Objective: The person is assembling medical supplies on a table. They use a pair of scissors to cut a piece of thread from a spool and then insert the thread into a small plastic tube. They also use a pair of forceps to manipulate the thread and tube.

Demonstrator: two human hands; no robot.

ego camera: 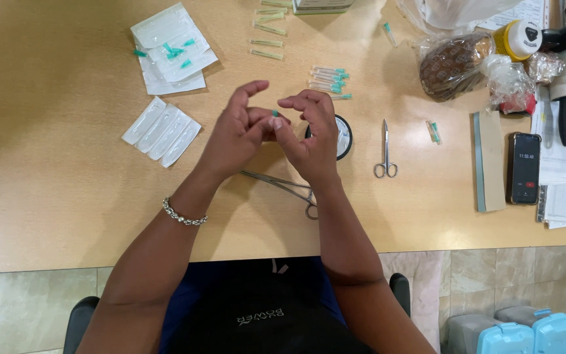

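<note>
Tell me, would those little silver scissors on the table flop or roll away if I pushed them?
Probably neither. The scissors look like shiny metal, so they would likely stay stiff. They lie flat on the wooden table with ring handles, so they would more likely slide than roll. The smooth tabletop may let them skid easily.

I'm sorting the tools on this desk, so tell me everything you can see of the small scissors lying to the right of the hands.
The small scissors are slim, silvery and metallic-looking, with two round finger loops and long narrow blades. They lie flat on the wooden table, closed, blades pointing away from the person and loops toward them. They sit right of the right hand, between a round black-rimmed object and a capped needle. Nothing touches them.
</note>
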